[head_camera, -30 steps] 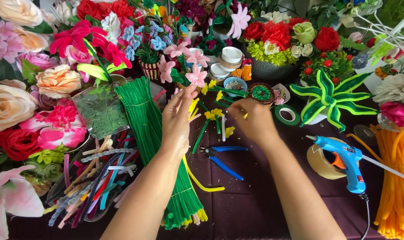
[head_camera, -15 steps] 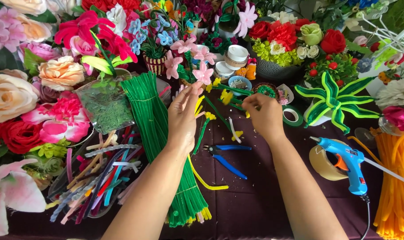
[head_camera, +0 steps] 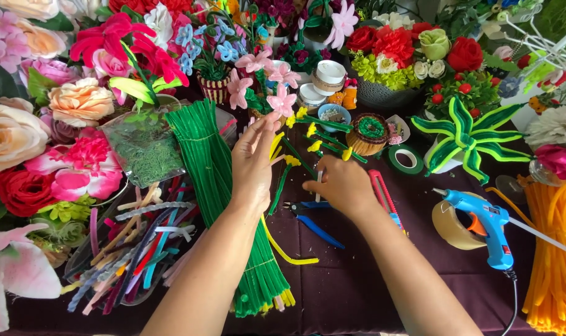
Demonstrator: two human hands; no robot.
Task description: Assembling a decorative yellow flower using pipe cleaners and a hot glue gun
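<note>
Here on a dark purple tablecloth [head_camera: 357, 292], the right hand [head_camera: 340, 185] is down low, fingers curled shut around a thin pale stick [head_camera: 319, 184] that pokes up between them, resting just above the blue-handled pliers [head_camera: 314, 221]. The left hand [head_camera: 253, 160] is raised beside it, open, fingers straight and pressed together, tips up by a pink craft flower [head_camera: 281, 99]. Between and just beyond the two hands lies a loose spray of little yellow flowers on green stems [head_camera: 314, 140], about five blooms that can be counted, heads pointing away. A single yellow wire [head_camera: 283, 249] curls across the cloth under the left wrist. Left of that wrist, one long bundle of green fuzzy wires [head_camera: 214, 180] runs down the table, with yellow ends showing at its near tip. Further left, a clear tray of mixed coloured wires [head_camera: 127, 249], too many to count. To the right: one red-handled cutter [head_camera: 382, 196], one roll of green tape [head_camera: 406, 159], one roll of brown tape [head_camera: 449, 225], and one blue glue gun [head_camera: 485, 225] leaning on it. At the far right edge, a heap of orange wires [head_camera: 553, 249]. All round the back and left side, the table is banked with artificial flowers, among them a red rose bouquet [head_camera: 398, 46] and a green striped star-shaped plant [head_camera: 466, 130].
</note>
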